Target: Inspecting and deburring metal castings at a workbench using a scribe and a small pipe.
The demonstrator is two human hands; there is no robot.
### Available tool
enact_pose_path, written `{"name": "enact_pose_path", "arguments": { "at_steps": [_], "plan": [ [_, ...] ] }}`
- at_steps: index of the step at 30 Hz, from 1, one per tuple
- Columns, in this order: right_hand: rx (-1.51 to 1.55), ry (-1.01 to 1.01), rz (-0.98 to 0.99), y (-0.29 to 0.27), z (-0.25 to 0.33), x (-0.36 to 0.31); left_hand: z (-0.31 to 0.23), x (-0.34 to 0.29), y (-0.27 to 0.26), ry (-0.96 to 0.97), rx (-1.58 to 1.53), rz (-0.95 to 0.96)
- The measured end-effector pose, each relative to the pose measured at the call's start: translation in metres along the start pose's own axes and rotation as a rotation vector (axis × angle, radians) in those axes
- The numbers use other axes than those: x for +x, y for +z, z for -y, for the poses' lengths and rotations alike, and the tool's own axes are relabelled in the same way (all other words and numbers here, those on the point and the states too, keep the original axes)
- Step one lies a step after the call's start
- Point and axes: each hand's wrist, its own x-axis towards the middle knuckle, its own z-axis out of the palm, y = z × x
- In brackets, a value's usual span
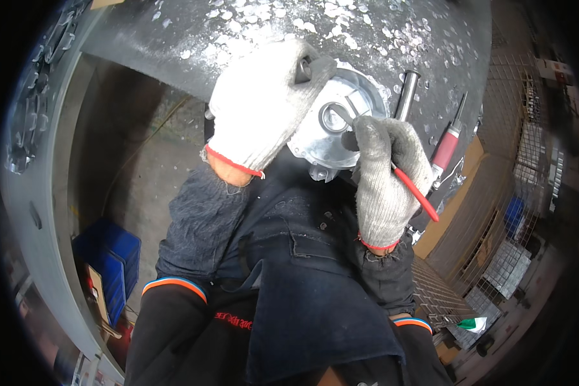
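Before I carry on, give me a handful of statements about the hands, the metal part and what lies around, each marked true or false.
1. The right hand holds a red-handled tool. True.
2. Both hands are ungloved. False: both wear pale gloves.
3. The left hand is at the left side of the metal part. True.
4. The metal tube lies to the left of the metal part. False: the tube lies to its right.
5. A blue bin shows at the lower left. True.
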Motion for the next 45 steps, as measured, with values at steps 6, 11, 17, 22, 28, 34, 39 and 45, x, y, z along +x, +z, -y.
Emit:
{"name": "enact_pose_path", "arguments": {
  "at_steps": [6,11,17,22,28,34,39,45],
  "plan": [
    [0.089,0.000,0.007,0.004,0.008,0.001,-0.004,0.000,-0.002,-0.057,-0.001,0.016],
    [0.000,0.005,0.007,-0.001,-0.003,0.002,-0.001,-0.001,0.000,-0.040,0.021,0.000],
    [0.057,-0.013,-0.072,0.004,-0.007,0.001,-0.002,0.000,0.001,-0.032,0.029,0.011],
    [0.017,0.028,-0.018,0.001,0.001,0.005,0.001,-0.002,0.001,-0.051,0.041,-0.005],
    [0.089,0.053,-0.072,0.003,0.001,0.004,0.000,-0.002,0.003,-0.016,0.027,-0.025],
    [0.053,0.077,-0.024,-0.001,0.006,0.007,-0.001,-0.001,0.000,-0.031,0.025,0.009],
    [0.063,0.148,-0.030,-0.002,0.007,0.010,0.000,-0.002,0.001,-0.027,0.002,0.007],
    [0.007,0.108,0.011,-0.008,0.005,0.014,-0.003,-0.001,0.000,-0.054,0.005,0.009]
  ]
}}
